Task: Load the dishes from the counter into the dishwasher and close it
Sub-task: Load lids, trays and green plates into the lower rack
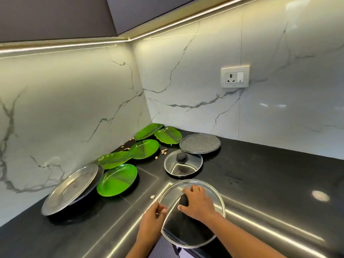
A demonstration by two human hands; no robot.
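A large glass lid with a steel rim and a black knob is held over the counter's front edge. My right hand grips the black knob. My left hand pinches the lid's left rim. A smaller glass lid with a black knob lies on the black counter behind it. Further back lies a grey speckled round plate. Several green leaf-shaped plates are spread toward the corner. A steel plate leans tilted at the left wall. The dishwasher is out of view.
Peanut shells and crumbs are scattered among the green plates, one piece near the large lid. A wall socket sits on the marble backsplash at the right. Dark cabinets hang overhead.
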